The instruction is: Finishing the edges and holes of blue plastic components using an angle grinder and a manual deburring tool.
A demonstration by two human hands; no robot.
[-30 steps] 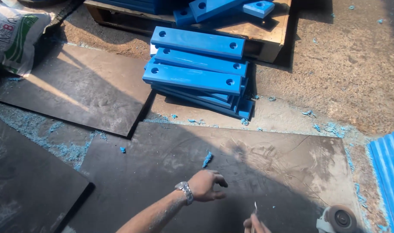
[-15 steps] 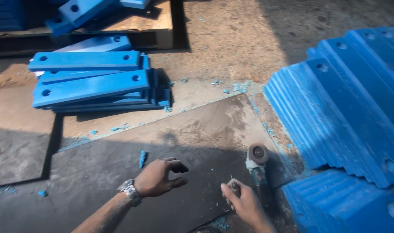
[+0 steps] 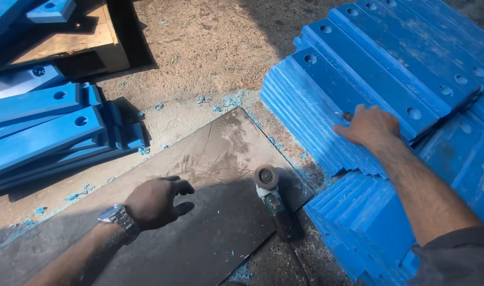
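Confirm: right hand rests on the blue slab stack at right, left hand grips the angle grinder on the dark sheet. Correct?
Not quite. In the head view the left hand hovers open over the dark sheet, apart from the angle grinder. The right hand does rest on the blue slab stack.

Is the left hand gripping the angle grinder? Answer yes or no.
No, the left hand hovers open over the dark sheet, apart from the angle grinder lying beside it.

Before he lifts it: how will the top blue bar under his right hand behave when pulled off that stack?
The top blue bar looks thick and straight, so probably stiff. Its smooth face suggests it may slide over the stack beneath. It is long, and the right hand sits near one side, so it may tip.
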